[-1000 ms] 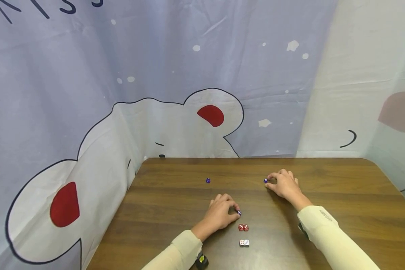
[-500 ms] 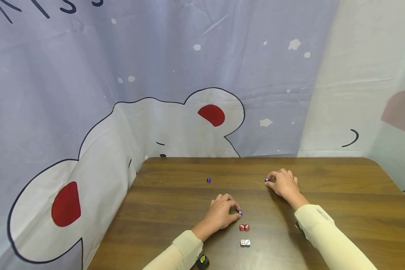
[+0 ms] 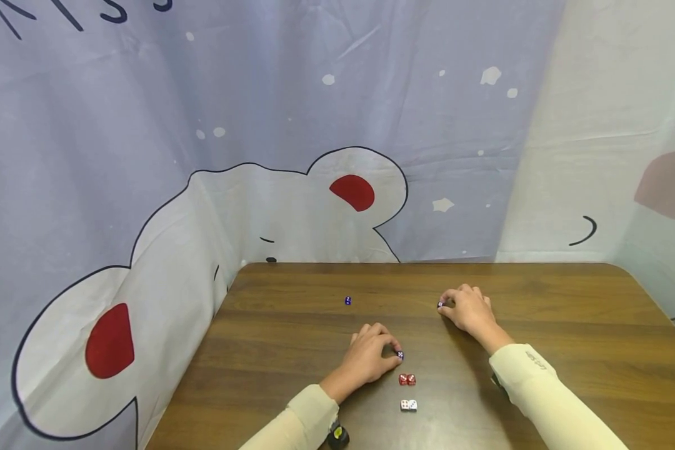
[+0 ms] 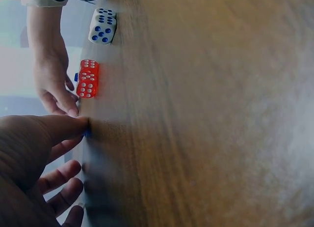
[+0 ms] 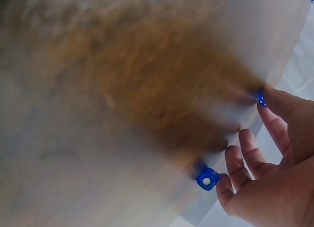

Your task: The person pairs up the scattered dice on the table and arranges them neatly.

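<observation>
My left hand [image 3: 365, 354] pinches a blue die [image 3: 400, 355] between thumb and index finger on the wooden table. In the left wrist view, only a sliver of this die shows beneath the fingertips. Farther back and to the right, my right hand [image 3: 469, 309] holds another blue die [image 5: 261, 99] by its thumb and index finger. Beside that hand's little finger in the right wrist view is a blue die [image 5: 207, 179], hidden from the head view. Two red dice [image 3: 407, 379] sit side by side just in front of the left hand, with two white dice [image 3: 408, 405] nearer still.
One more blue die [image 3: 347, 300] lies alone toward the back left of the wooden table [image 3: 585, 337]. A printed curtain [image 3: 292, 112] hangs along the table's back and left edges. A black band [image 3: 337, 434] is on the left wrist.
My right hand has shifted slightly left and nearer with its blue die. The left hand keeps its pinch in the same spot, and the other dice have stayed put.
</observation>
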`<state>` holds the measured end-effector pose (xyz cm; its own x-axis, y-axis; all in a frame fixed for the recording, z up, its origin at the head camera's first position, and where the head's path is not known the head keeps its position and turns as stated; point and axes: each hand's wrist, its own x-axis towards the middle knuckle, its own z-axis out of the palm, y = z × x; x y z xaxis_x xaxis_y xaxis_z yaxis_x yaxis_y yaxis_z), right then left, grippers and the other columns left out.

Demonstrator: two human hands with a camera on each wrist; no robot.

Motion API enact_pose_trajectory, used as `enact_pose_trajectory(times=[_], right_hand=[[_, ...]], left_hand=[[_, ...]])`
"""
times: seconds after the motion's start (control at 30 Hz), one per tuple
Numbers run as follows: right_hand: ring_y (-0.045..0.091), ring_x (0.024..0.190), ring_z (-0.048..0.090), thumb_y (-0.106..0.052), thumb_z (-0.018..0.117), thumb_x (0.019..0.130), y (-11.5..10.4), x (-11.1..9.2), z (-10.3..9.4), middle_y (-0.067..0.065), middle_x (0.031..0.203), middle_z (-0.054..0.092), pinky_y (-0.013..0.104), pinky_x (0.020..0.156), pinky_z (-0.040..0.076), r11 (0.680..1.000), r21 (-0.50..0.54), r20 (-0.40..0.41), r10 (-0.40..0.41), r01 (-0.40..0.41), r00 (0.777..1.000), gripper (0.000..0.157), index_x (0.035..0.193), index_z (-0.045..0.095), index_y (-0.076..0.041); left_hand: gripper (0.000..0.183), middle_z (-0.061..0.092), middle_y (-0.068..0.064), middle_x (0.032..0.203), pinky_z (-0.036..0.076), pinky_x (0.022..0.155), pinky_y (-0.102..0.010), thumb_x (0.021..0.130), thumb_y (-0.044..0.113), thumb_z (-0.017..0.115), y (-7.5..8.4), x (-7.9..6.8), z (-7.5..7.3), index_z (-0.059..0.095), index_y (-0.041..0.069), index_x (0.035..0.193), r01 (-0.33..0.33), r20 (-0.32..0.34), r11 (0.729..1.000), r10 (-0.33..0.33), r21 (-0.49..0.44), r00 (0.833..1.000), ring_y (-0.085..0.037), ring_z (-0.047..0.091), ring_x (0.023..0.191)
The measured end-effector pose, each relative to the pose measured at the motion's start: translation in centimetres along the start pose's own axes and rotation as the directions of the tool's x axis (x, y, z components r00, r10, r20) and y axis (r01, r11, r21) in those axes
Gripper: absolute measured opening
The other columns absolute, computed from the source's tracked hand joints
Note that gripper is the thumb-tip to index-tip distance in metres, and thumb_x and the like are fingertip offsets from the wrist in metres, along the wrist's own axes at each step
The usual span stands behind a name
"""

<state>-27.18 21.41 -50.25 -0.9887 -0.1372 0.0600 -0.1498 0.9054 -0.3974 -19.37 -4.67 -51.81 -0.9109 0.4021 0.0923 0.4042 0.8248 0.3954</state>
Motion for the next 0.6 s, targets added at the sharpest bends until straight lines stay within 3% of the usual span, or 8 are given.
enact_pose_trajectory(times=[0.4,0.6], right_hand=[[0.039,0.104,0.055,-0.028,0.076,0.090,-0.9,-0.7,0.2,0.013,0.104,0.061,0.057,0.084,0.043,0.997,-0.002,0.021,-0.077,0.077,0.997,0.013,0.096,0.071,-0.018],[0.038,0.104,0.054,-0.028,0.077,0.089,-1.0,-1.1,0.5,0.013,0.104,0.060,0.066,0.082,0.043,0.995,0.001,0.035,-0.096,0.096,0.995,0.013,0.095,0.070,-0.019]], left_hand=[[0.012,0.058,0.013,0.107,0.033,0.078,-0.028,0.087,0.039,0.080,-0.1,0.2,0.1,0.072,0.032,0.092,0.004,0.005,1.000,-0.004,-0.005,1.000,-0.010,0.047,0.097],[0.012,0.058,0.012,0.106,0.034,0.078,-0.028,0.086,0.039,0.080,0.1,0.1,0.1,0.072,0.032,0.091,0.002,0.006,1.000,-0.002,-0.005,1.000,-0.010,0.047,0.096]])
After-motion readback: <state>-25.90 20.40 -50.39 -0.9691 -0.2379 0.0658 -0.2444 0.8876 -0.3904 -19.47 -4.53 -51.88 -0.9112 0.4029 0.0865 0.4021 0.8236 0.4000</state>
